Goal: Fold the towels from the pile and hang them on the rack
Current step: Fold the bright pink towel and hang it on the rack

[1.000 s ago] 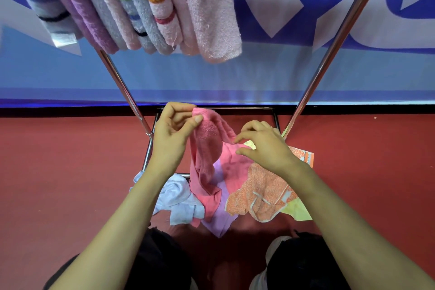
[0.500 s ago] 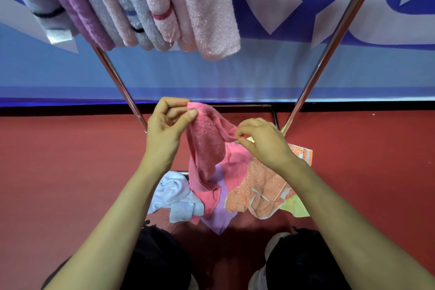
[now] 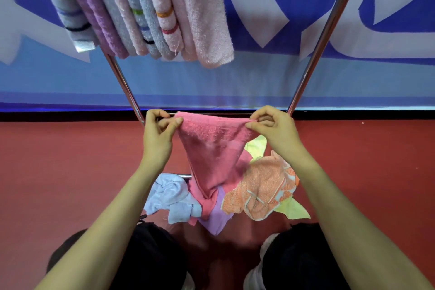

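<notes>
Above the pile [image 3: 235, 195], my left hand [image 3: 158, 134] and right hand [image 3: 274, 128] pinch the pink towel's [image 3: 211, 148] top corners, fingers closed tight on its edge.

- You hold a plain pink towel [image 3: 211, 146].
- Beside it on the dark red floor [image 3: 58, 172]: an orange patterned cloth [image 3: 261, 188], a pale blue cloth [image 3: 169, 198], a lilac cloth [image 3: 216, 216], a yellow-green cloth [image 3: 294, 209].
</notes>
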The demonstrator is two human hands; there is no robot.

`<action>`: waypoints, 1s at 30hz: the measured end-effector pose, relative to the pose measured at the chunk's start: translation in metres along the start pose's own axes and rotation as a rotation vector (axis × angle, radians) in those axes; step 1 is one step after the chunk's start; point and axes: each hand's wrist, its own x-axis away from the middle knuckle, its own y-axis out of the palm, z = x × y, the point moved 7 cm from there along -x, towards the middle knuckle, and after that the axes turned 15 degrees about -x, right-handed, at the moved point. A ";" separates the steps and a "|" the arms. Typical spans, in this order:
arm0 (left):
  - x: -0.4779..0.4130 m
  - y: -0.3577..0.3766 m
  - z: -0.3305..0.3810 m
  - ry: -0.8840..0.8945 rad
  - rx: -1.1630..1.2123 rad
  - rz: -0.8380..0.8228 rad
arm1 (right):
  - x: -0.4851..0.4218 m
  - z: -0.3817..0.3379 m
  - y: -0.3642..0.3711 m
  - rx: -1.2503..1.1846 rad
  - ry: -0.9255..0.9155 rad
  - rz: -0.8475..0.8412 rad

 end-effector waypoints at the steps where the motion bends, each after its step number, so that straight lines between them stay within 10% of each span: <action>1: 0.005 -0.004 0.008 0.012 0.016 0.013 | 0.003 -0.009 -0.002 0.034 -0.013 0.012; 10: 0.024 -0.039 0.173 0.314 -0.007 0.008 | 0.025 -0.197 -0.013 0.709 -0.374 -0.061; 21: 0.034 -0.082 0.351 0.677 -0.145 0.090 | 0.049 -0.369 -0.035 0.503 -0.517 0.078; 30: 0.030 -0.076 0.353 0.520 -0.365 0.202 | 0.067 -0.395 -0.013 0.355 -0.474 -0.207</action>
